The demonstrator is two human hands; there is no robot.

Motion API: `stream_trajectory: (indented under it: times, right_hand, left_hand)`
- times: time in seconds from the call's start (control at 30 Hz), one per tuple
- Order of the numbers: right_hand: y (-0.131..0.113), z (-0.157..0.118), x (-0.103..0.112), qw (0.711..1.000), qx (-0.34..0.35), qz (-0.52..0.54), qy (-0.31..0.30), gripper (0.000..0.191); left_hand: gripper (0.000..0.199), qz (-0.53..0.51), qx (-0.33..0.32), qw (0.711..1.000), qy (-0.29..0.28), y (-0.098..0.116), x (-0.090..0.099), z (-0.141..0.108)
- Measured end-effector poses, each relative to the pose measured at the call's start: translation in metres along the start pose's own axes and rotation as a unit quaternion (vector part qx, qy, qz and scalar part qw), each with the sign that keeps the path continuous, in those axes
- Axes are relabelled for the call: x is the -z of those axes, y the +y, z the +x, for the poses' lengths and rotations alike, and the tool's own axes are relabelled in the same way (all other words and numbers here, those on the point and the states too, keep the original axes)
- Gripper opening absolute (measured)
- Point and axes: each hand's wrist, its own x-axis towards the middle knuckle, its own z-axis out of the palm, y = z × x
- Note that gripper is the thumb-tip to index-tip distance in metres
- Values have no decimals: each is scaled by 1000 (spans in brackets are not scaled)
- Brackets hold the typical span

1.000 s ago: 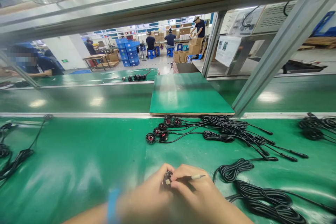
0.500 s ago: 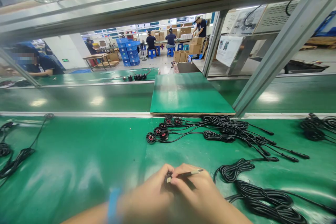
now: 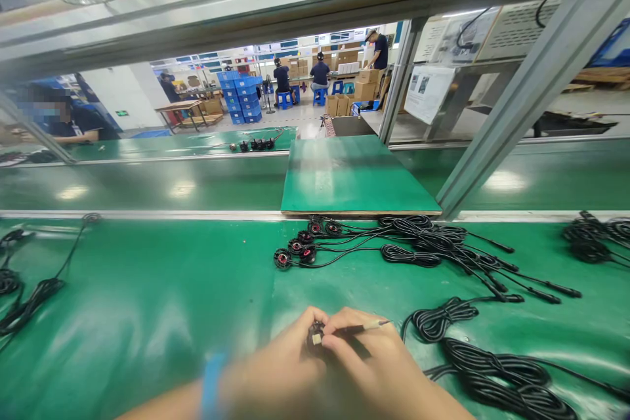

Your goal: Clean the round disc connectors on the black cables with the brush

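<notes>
Near the bottom centre, my left hand (image 3: 288, 354) is closed round a small dark round part (image 3: 315, 336) that has a pale square piece on it. My right hand (image 3: 369, 354) pinches a thin pointed tool (image 3: 361, 327), its fingertips touching the part. The inner end of the tool is hidden by the fingers. Beyond the hands lie several black round parts with red centres (image 3: 282, 258), joined to coiled black cables (image 3: 411, 256). More coiled cable (image 3: 497, 367) lies to the right of my right hand.
A raised green board (image 3: 354, 177) stands behind the cables, beside a slanted metal post (image 3: 516, 85). Other cables (image 3: 37, 295) lie on the green table (image 3: 147, 289) at left, more at far right. Several people work in the background.
The thin tool in my right hand has swung slightly, its free end now a little further right and lower. Both hands stay in nearly the same place.
</notes>
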Motion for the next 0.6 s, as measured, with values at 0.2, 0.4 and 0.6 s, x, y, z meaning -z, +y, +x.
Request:
stream_trajectory:
  times: [0.2, 0.4, 0.6]
  right_hand:
    - [0, 2, 0, 999, 35, -5, 10, 12]
    - [3, 3, -4, 999, 43, -6, 10, 13]
    - [8, 1, -11, 995, -31, -81, 47, 22]
  left_hand:
    - [28, 5, 13, 1000, 3, 2, 0, 0]
    - [27, -19, 10, 999, 25, 3, -6, -1]
    - [28, 44, -5, 999, 16, 8, -8, 0]
